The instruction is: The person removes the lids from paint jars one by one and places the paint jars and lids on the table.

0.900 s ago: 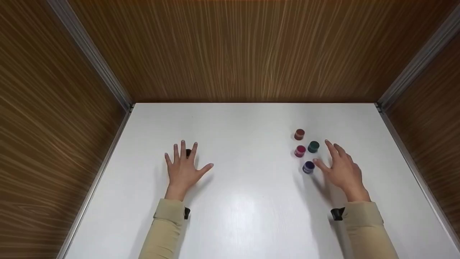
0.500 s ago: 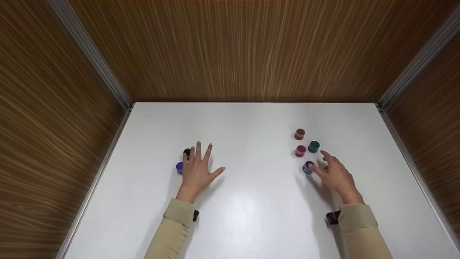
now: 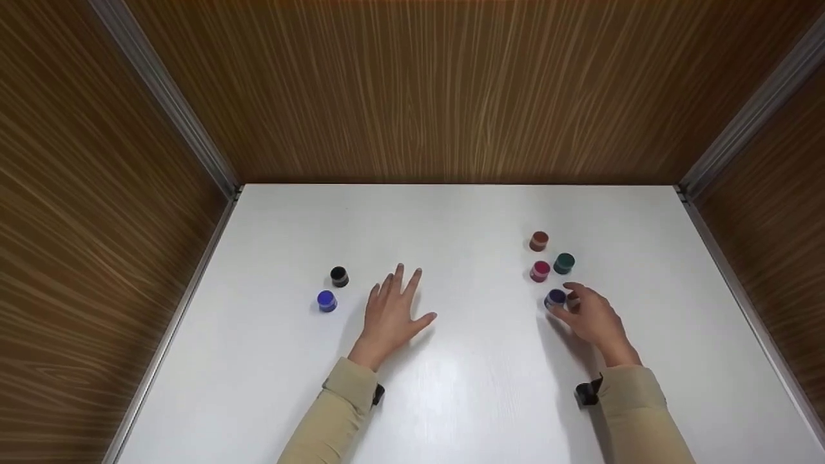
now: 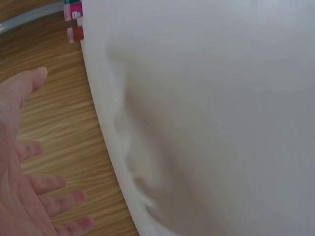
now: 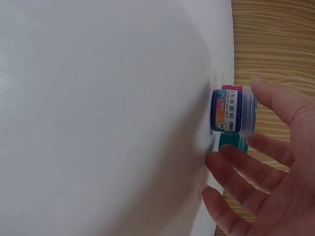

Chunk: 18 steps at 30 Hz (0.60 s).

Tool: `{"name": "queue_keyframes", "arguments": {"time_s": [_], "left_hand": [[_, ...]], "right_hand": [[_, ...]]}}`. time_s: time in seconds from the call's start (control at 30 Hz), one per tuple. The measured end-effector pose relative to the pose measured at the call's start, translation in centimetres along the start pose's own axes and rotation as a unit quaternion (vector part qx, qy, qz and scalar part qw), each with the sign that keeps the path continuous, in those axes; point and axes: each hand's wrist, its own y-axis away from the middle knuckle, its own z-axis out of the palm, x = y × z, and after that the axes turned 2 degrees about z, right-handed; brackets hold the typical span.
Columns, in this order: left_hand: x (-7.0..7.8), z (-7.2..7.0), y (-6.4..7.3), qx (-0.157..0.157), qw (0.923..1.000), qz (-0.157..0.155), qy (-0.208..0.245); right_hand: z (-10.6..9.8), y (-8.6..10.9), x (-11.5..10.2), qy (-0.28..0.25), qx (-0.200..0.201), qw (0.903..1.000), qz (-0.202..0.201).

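A paint jar with dark blue paint and a clear lid (image 5: pixel 226 110) stands on the white table. My right hand (image 3: pixel 596 322) is around it, thumb on one side of the lid and index fingertip on the other, fingers loosely bent. In the right wrist view the other fingers (image 5: pixel 241 167) are spread below the jar. My left hand (image 3: pixel 390 322) hovers over the middle of the table, fingers spread, holding nothing. To its left stand a black jar (image 3: pixel 339 276) and a bright blue jar (image 3: pixel 327 301).
Beyond the dark blue jar stand a pink-red jar (image 3: pixel 540 271), a green jar (image 3: pixel 564 263) and a brown-red jar (image 3: pixel 539 241). Wood-grain panels (image 3: pixel 412 90) rise behind and at both sides of the white table (image 3: pixel 451 225).
My left hand has moved right, away from the black and bright blue jars, uncovering both. The right hand has moved left and closer around the dark blue jar. All jars stay in place.
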Motion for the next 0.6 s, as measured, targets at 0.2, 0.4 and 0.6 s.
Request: {"name": "queue_keyframes", "arguments": {"time_s": [0.2,0.4,0.6], "left_hand": [[1.4,0.8,-0.4,0.006,0.9984,0.017,0.054],[2.1,1.2,-0.6,0.006,0.9934,0.01,0.114],[2.3,1.6,-0.4,0.003,0.9872,0.007,0.16]], "right_hand": [[0.6,-0.4,-0.2,-0.016,0.003,0.9996,0.025],[0.9,-0.5,-0.3,-0.031,0.01,0.9987,0.038],[1.1,-0.6,-0.7,-0.033,0.017,0.9985,0.04]]}}
